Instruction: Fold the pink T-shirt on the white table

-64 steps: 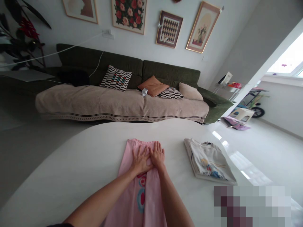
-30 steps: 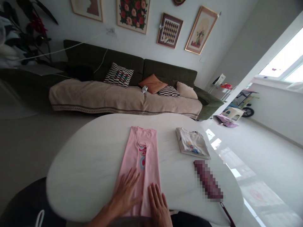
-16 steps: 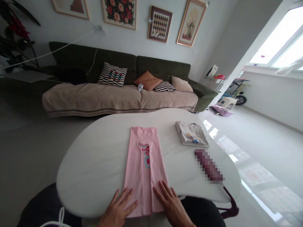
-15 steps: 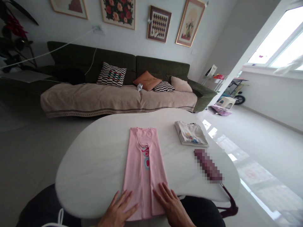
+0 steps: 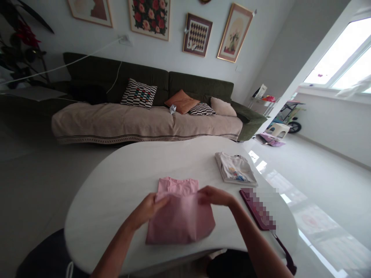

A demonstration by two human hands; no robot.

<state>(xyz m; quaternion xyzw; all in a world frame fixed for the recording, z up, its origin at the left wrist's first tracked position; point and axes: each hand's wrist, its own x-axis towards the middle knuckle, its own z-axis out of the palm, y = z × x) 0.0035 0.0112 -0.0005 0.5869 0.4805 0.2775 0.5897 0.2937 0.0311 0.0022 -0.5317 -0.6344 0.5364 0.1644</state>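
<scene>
At lower centre, the left hand [image 5: 145, 209] and right hand [image 5: 216, 195] have fingers closed on the raised edge of the pink shirt [image 5: 179, 224] over the bench [image 5: 116, 200], where uneven pulling could skew or crease its layers.

On the tbl [image 5: 104, 193] we have the garment [image 5: 179, 226] toward our side, b/w our L hand [image 5: 148, 209] and our R hand [image 5: 216, 195]. To its right, farther back, lies the clothes pile [image 5: 237, 170]; before this pile, nearer to us, is the case [image 5: 257, 211] w/ strap [image 5: 285, 251]. Behind the tbl stands the sofa [image 5: 139, 123] w/ cushions [image 5: 181, 101] on it, and pics [image 5: 197, 34] hang on the wall [image 5: 176, 48] above.
</scene>
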